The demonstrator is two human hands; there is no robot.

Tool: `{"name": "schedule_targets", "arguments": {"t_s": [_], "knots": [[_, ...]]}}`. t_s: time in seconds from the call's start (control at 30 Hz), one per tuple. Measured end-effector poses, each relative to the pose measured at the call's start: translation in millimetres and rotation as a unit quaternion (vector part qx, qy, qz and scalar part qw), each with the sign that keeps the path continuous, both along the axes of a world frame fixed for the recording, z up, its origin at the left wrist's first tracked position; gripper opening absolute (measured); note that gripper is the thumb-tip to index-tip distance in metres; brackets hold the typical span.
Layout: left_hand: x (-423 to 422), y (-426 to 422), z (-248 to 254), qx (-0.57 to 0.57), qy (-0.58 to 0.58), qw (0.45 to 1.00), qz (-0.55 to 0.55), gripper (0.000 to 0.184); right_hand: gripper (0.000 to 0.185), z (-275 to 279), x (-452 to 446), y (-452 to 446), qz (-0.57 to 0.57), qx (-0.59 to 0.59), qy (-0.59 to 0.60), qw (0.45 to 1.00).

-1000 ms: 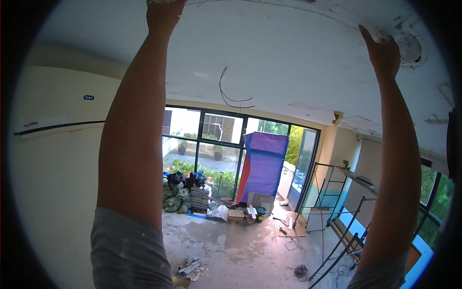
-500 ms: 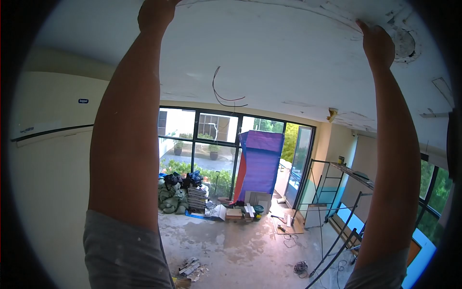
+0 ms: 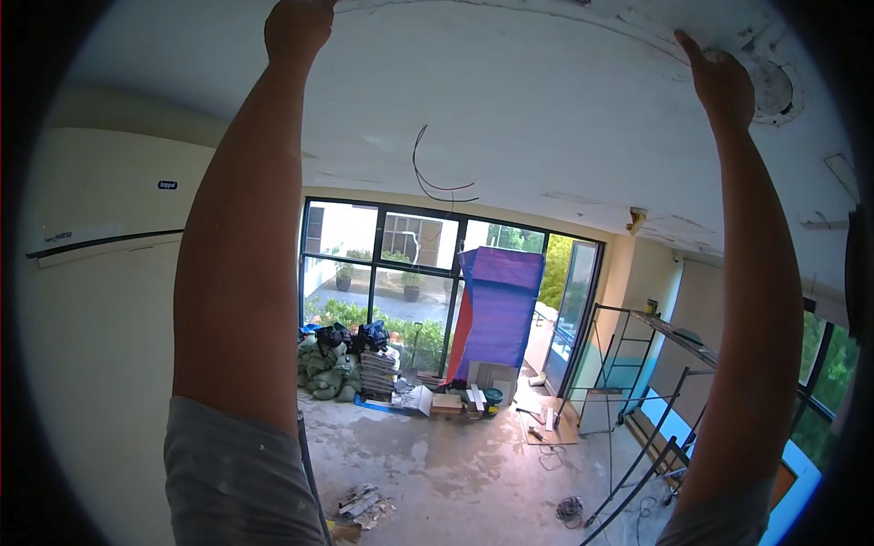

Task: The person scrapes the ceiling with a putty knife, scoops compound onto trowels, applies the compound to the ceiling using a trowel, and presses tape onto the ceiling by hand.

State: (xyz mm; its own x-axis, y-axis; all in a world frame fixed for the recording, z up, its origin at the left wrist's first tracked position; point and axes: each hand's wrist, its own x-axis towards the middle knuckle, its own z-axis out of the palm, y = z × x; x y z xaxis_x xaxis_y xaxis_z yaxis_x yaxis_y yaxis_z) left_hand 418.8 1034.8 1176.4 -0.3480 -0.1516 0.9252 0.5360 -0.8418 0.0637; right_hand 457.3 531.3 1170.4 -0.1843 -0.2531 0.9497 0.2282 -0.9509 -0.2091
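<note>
Both my arms reach overhead to the white ceiling (image 3: 510,82). My left hand (image 3: 299,35) is at the top edge of the view, near a seam in the ceiling; its fingers are mostly cut off or hidden. At the upper right, my right hand (image 3: 724,86) rests against the ceiling with its thumb stretched out toward the seam. The other fingers are largely out of sight behind it. Just right of that hand is a round ceiling opening (image 3: 772,91) with a rough, patched rim. Loose wires (image 3: 428,168) hang from the ceiling between my arms.
A metal scaffold (image 3: 628,382) stands at right. Filled sacks (image 3: 328,369) and a stack of boards (image 3: 378,371) lie by the windows, beside a tall purple-blue sheet (image 3: 501,309). Debris (image 3: 364,505) and coiled cable (image 3: 570,510) are on the floor. A pale wall unit (image 3: 109,346) is at left.
The room has shifted slightly to the right in view, as my head turned a little. Both hands stay up at the ceiling, with little visible movement.
</note>
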Motion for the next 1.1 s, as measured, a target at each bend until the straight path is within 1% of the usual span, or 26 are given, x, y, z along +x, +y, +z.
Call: {"name": "schedule_targets", "arguments": {"t_s": [0.03,0.07,0.13,0.23,0.33,0.43,0.53,0.63,0.7,0.73,0.83,0.87,0.93,1.03,1.07,1.1], "knots": [[-5,-10,-1,-0.078,0.035,0.994,-0.068,0.063,0.083,2,-2,0,0.007,0.001,0.021,1.0],[-5,-12,-1,-0.08,-0.011,0.988,-0.129,0.058,0.083,3,2,-1,0.001,0.004,-0.005,1.0],[1,-10,5,-0.083,-0.102,0.959,-0.249,0.048,0.083,5,11,-2,-0.013,0.01,-0.055,0.998],[12,10,14,0.004,-0.098,0.989,-0.111,0.043,0.082,7,9,-5,-0.023,0.028,-0.037,0.999],[13,21,13,0.05,-0.047,0.995,-0.077,0.043,0.08,6,7,-7,-0.017,0.034,-0.037,0.999],[17,21,18,-0.026,-0.055,0.997,-0.045,0.037,0.08,7,9,-9,-0.029,0.032,-0.05,0.998],[25,25,24,-0.053,-0.105,0.993,-0.022,0.033,0.08,8,9,-11,-0.036,0.023,-0.048,0.998],[27,19,14,-0.035,-0.049,0.998,0.011,0.036,0.081,5,9,-10,-0.03,0.036,-0.027,0.999],[27,20,14,-0.01,-0.077,0.993,0.09,0.03,0.081,5,9,-10,-0.024,0.04,-0.018,0.999],[29,23,14,0.002,-0.091,0.987,0.129,0.033,0.081,5,10,-10,-0.021,0.042,-0.014,0.999],[31,30,17,0.108,-0.082,0.982,0.127,0.025,0.077,2,13,-7,-0.033,0.046,-0.053,0.997],[36,29,17,0.103,-0.088,0.984,0.116,0.022,0.075,2,15,-8,-0.031,0.045,-0.055,0.997],[36,9,1,0.088,-0.099,0.987,0.094,0.018,0.073,4,19,-5,-0.024,0.04,-0.059,0.997],[33,13,-4,0.14,-0.073,0.976,0.151,0.014,0.067,-1,14,4,-0.026,0.005,-0.016,1.0],[38,10,-9,0.079,-0.059,0.989,0.112,0.018,0.067,-2,13,7,-0.021,-0.006,-0.022,1.0],[32,-8,-18,0.058,-0.087,0.993,-0.052,0.02,0.068,-3,14,11,-0.017,-0.016,-0.029,0.999]]}}
